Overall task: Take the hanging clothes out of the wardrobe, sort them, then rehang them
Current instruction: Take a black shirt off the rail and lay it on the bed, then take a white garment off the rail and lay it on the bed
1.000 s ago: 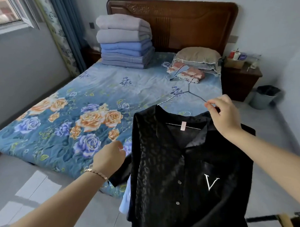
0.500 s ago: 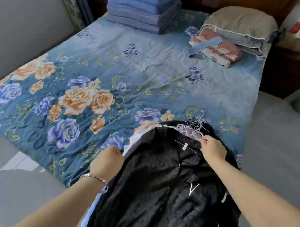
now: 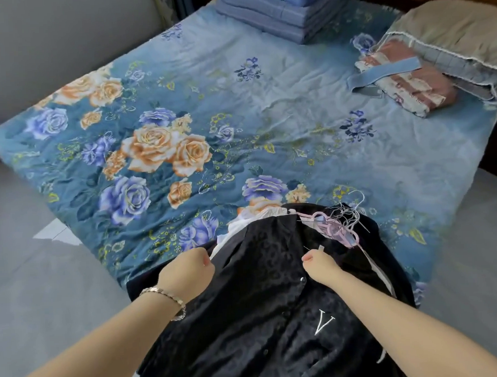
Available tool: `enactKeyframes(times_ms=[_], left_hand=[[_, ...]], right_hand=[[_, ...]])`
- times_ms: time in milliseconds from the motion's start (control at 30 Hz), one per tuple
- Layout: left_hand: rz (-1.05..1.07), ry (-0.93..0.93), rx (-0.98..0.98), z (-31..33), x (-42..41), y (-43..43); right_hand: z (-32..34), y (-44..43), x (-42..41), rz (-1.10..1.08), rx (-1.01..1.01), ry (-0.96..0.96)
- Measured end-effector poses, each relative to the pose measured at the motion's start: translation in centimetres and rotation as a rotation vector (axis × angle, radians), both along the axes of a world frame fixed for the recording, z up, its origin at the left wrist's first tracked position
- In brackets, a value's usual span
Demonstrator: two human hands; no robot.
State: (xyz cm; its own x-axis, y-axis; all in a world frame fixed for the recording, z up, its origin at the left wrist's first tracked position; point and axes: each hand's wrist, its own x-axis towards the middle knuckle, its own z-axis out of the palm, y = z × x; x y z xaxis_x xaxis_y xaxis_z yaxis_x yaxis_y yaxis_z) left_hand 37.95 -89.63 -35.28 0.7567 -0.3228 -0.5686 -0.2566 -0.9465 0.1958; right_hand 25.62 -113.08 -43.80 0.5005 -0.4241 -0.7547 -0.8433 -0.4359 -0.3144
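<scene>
Head view: the black shirt (image 3: 260,315) lies on top of a pile on the bed (image 3: 238,104), under and between both hands. The hands are apart. The left hand (image 3: 188,270) curls on the shirt's shoulder edge and seems to grip it. The right hand (image 3: 320,264) is curled near the collar, though I cannot tell whether it pinches cloth. The fabric looks light, limp and slippery, so lifting it by the shoulders or by the hangers (image 3: 339,227) just beyond the right hand should work best.

under both hands lies a black shirt (image 3: 263,314) of faintly glossy patterned cloth; just beyond the right hand (image 3: 319,263), thin metal wire hangers (image 3: 345,216) and matt pink ones (image 3: 339,230) on a matt, quilted floral bedspread (image 3: 239,109)
</scene>
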Motion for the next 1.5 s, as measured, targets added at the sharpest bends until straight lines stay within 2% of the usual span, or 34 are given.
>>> enactKeyframes(times_ms=[100,267,600,800,1000,1133,1233,1500], left_hand=[[0.079,0.022,-0.011,1.7,-0.8,4.2],[0.331,0.015,-0.059,4.4,-2.8,15.3],[0.798,-0.210,-0.067,14.2,-11.6,44.2],[1.120,-0.436,0.037,21.4,-21.3,61.0],[1.493,-0.587,0.151,26.8,-33.2,72.4],[1.708,-0.625,0.241,29.8,-40.2,77.2],[1.821,-0.680,0.350,32.6,-44.7,79.8],[2.087,-0.759,0.656,39.8,-52.7,84.4]], right_hand=[[3.0,5.0,2.7,0.231,0.064,-0.015],[9.3,16.9,7.0,0.600,0.075,-0.134],[22.9,50.5,7.6,1.361,-0.022,-0.422],[30.4,71.2,2.3,1.738,-0.003,-0.567],[36.1,87.9,-5.8,2.107,0.027,-0.698],[40.2,96.3,-11.7,2.351,0.086,-0.869],[42.6,101.9,-14.8,2.482,0.117,-0.925],[48.7,114.0,-21.3,2.622,0.409,-0.984]])
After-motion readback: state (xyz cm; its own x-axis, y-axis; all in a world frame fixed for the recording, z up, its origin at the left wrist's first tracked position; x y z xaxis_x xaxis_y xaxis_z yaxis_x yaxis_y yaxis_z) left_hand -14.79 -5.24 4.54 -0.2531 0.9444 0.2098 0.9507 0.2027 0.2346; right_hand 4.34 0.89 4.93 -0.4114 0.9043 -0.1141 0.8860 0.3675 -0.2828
